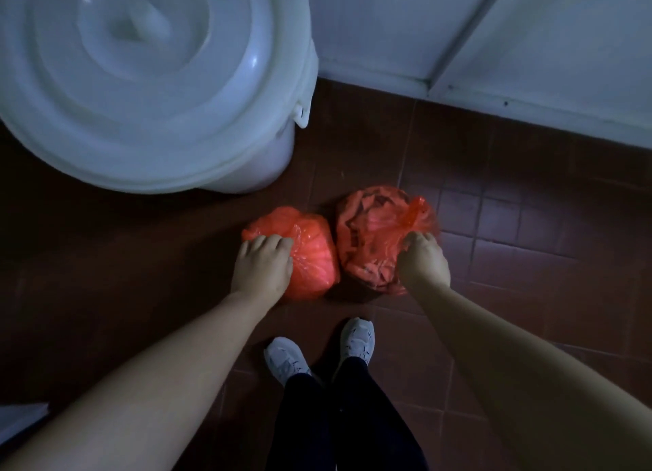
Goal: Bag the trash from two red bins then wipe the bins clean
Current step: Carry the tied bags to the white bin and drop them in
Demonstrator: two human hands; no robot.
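Two red plastic bags side by side on the dark tiled floor [511, 223], touching, just ahead of a pair of white shoes [285, 359]; likely stood together for a one-trip carry. Left hand [263, 268] curled over the near top of the left bag [310, 255], fingers bent into the gathered plastic, probably bunching the mouth for a grip; bag rounded and seemingly tied. Right hand [423, 262] closed in a fist on the near edge of the right bag [370, 238], pinching crumpled film; a loose tail standing up beside it, mouth looser, contents dim. Large white lidded tub [141, 82] well apart at upper left, against the pale wall [529, 47]. No red bins clearly in view; wiping not yet begun, judging by this.
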